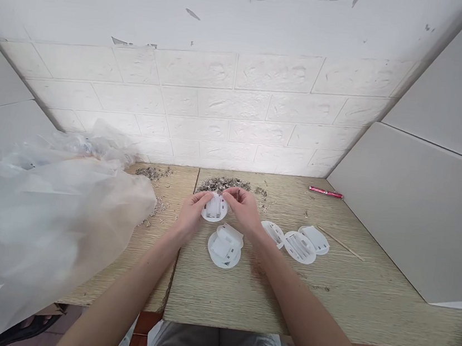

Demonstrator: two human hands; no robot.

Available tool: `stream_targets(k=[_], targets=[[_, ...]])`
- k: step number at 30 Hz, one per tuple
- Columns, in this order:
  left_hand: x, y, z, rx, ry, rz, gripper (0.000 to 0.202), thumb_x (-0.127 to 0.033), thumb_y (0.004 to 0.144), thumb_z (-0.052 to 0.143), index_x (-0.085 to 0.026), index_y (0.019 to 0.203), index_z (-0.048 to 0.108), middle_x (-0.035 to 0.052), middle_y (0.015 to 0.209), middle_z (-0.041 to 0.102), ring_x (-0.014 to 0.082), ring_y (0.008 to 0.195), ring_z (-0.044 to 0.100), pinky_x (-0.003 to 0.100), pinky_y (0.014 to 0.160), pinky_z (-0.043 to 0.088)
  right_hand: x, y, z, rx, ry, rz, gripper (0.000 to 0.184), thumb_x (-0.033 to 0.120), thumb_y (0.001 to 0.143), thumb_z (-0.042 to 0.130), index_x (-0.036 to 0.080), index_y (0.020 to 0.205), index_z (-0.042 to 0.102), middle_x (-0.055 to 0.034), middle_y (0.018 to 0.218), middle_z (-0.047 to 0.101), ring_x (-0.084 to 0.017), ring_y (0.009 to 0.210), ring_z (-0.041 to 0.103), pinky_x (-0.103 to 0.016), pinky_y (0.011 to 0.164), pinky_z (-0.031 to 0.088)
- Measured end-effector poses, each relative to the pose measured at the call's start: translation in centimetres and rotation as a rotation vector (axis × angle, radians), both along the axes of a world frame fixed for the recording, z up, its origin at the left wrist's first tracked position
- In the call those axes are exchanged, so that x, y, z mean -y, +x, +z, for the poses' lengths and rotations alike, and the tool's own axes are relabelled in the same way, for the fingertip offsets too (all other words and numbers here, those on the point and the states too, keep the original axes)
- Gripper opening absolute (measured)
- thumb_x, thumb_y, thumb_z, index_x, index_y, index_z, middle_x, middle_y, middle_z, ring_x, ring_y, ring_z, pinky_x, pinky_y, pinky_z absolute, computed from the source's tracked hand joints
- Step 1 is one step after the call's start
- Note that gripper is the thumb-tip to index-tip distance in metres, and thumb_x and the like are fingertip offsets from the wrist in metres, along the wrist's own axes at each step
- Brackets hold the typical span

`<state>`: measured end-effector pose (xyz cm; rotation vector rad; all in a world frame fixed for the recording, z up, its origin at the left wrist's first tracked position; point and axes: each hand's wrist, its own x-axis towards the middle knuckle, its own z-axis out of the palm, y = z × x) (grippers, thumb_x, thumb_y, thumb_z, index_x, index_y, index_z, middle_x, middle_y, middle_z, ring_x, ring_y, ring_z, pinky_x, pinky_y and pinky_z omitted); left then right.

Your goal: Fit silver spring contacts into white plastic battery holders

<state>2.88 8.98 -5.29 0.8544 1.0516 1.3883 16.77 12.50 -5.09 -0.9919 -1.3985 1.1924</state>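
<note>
A round white plastic battery housing [215,209] with slots in its middle is held over the table, close to the back wall. My left hand [193,209] grips its left edge between thumb and fingers. At its upper right rim, my right hand [244,205] is closed in a pinch; a tiny metal piece seems to be at the fingertips, too small to make out surely. Just behind my hands lies a heap of small metal contacts [223,184]. Nearer to me, a stack of white housings [225,251] rests on the table.
Several more white housings [300,247] lie right of my forearm, beside a thin wooden stick [341,244]. A red pen [325,192] is at the back right. A big plastic bag [52,218] covers the left side, near scattered metal bits [153,173]. A seam splits the wooden tabletop [240,303].
</note>
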Motion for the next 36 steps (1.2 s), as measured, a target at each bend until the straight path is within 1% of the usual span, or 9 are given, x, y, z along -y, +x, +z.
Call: stream_targets(k=[3, 5, 8, 11, 14, 17, 22, 26, 36], targets=[[0.1, -0.3, 0.2, -0.016, 0.008, -0.093, 0.047, -0.027, 0.057, 0.083, -0.016, 0.101, 0.069, 0.0054, 0.087, 0.072, 0.0139, 0.070, 0.062, 0.024, 0.063, 0.048, -0.1, 0.1, 0.3, -0.126, -0.022, -0.008, 0.026, 0.041, 0.069, 0.068, 0.018, 0.078, 0.062, -0.0028, 0.071, 0.065, -0.011, 0.058, 0.050, -0.026, 0.053, 0.038], [0.1, -0.4, 0.0, -0.069, 0.065, -0.084, 0.053, -0.025, 0.056, 0.084, -0.017, 0.105, 0.066, 0.0063, 0.088, 0.073, 0.0167, 0.075, 0.065, 0.028, 0.069, 0.050, -0.1, 0.2, 0.4, -0.203, -0.028, 0.014, 0.030, 0.042, 0.066, 0.072, 0.017, 0.080, 0.063, -0.0028, 0.070, 0.065, -0.011, 0.057, 0.050, -0.025, 0.050, 0.036], [0.0, -0.4, -0.2, -0.214, 0.212, -0.034, 0.033, -0.028, 0.064, 0.079, -0.018, 0.093, 0.068, 0.0074, 0.089, 0.074, 0.0211, 0.086, 0.068, 0.036, 0.083, 0.051, -0.1, 0.3, 0.4, -0.263, 0.008, 0.059, 0.035, 0.042, 0.066, 0.074, 0.018, 0.090, 0.067, -0.0023, 0.071, 0.065, -0.013, 0.061, 0.054, -0.026, 0.052, 0.036], [0.0, -0.5, -0.2, -0.363, 0.378, 0.028, 0.011, -0.026, 0.072, 0.073, -0.021, 0.081, 0.073, 0.0067, 0.094, 0.074, 0.0231, 0.096, 0.067, 0.040, 0.092, 0.048, 0.2, 0.3, 0.4, -0.203, 0.070, 0.090, 0.032, 0.041, 0.070, 0.073, 0.019, 0.094, 0.071, -0.0024, 0.072, 0.066, -0.014, 0.066, 0.055, -0.028, 0.057, 0.040], [0.2, -0.6, -0.3, -0.437, 0.497, 0.073, 0.006, -0.022, 0.075, 0.069, -0.023, 0.078, 0.074, 0.0067, 0.101, 0.072, 0.0231, 0.102, 0.065, 0.041, 0.096, 0.047, 0.5, 0.3, 0.4, -0.117, 0.153, 0.105, 0.024, 0.039, 0.072, 0.072, 0.021, 0.088, 0.073, -0.0034, 0.079, 0.069, -0.015, 0.070, 0.056, -0.030, 0.063, 0.044], [0.3, -0.8, -0.2, -0.442, 0.559, 0.106, 0.007, -0.017, 0.073, 0.069, -0.023, 0.077, 0.071, 0.0068, 0.100, 0.072, 0.0236, 0.106, 0.064, 0.043, 0.099, 0.045, 0.6, 0.4, 0.4, -0.052, 0.218, 0.107, 0.021, 0.039, 0.074, 0.071, 0.021, 0.083, 0.072, -0.0044, 0.084, 0.068, -0.015, 0.069, 0.055, -0.030, 0.062, 0.044], [0.3, -1.2, 0.0, -0.356, 0.591, 0.164, 0.010, -0.017, 0.072, 0.071, -0.023, 0.069, 0.063, 0.0046, 0.094, 0.073, 0.0235, 0.109, 0.063, 0.044, 0.102, 0.044, 0.4, 0.8, 0.7, -0.058, 0.210, 0.169, 0.024, 0.044, 0.073, 0.072, 0.021, 0.081, 0.071, -0.0052, 0.092, 0.064, -0.015, 0.076, 0.055, -0.029, 0.063, 0.044], [0.1, -1.6, 0.2, -0.314, 0.625, 0.212, 0.011, -0.020, 0.073, 0.071, -0.023, 0.067, 0.062, 0.0032, 0.092, 0.073, 0.0233, 0.107, 0.064, 0.045, 0.101, 0.045, 0.3, 0.9, 0.9, -0.038, 0.183, 0.184, 0.026, 0.045, 0.073, 0.072, 0.021, 0.081, 0.071, -0.0045, 0.088, 0.062, -0.014, 0.073, 0.053, -0.029, 0.062, 0.043], [0.2, -1.5, 0.4, -0.326, 0.550, 0.190, 0.014, -0.022, 0.071, 0.073, -0.022, 0.064, 0.061, 0.0045, 0.089, 0.072, 0.0241, 0.107, 0.064, 0.045, 0.099, 0.046, 0.5, 0.8, 0.8, -0.032, 0.139, 0.212, 0.028, 0.047, 0.073, 0.071, 0.020, 0.081, 0.068, -0.0037, 0.089, 0.063, -0.014, 0.074, 0.052, -0.027, 0.061, 0.042]])
